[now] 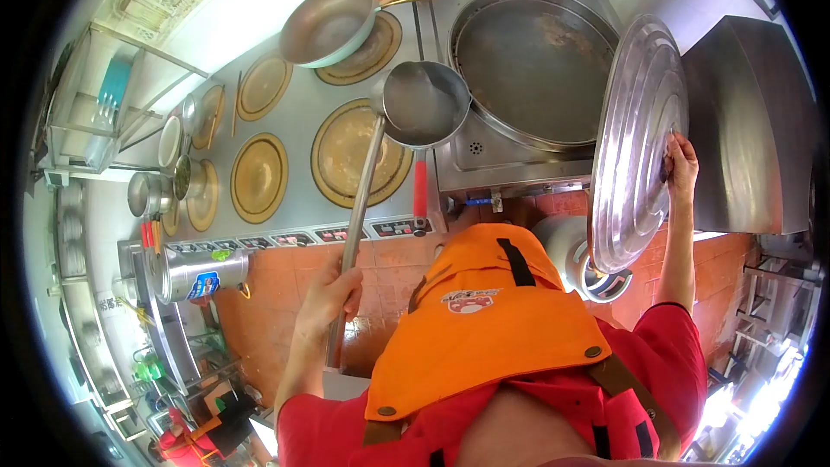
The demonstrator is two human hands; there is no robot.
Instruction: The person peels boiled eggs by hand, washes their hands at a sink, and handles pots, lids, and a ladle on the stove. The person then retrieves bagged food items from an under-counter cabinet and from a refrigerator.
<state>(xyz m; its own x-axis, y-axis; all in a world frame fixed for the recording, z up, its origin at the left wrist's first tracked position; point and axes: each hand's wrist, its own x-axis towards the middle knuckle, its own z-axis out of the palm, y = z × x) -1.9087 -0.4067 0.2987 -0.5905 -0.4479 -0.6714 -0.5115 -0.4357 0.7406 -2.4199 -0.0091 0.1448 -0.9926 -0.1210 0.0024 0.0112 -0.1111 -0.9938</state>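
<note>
My left hand [333,298] is wrapped round the long metal handle of a ladle [363,190]. The ladle's head reaches a small saucepan [445,112] with a red handle, at the edge of the large round cooking pot; whether it touches the pan, I cannot tell. My right hand [681,160] grips the knob of a big ridged metal lid [635,156], which is tilted nearly upright at the pot's right side. The wide pot [536,69] is set into the stove and uncovered, with a greyish surface inside.
Several round burner plates [259,177] cover the stove at left. A frying pan [327,26] with a gold handle rests on a back one. Small pots [150,195] stand far left. A metal cabinet [748,130] is at right, a white round container [562,246] below the lid.
</note>
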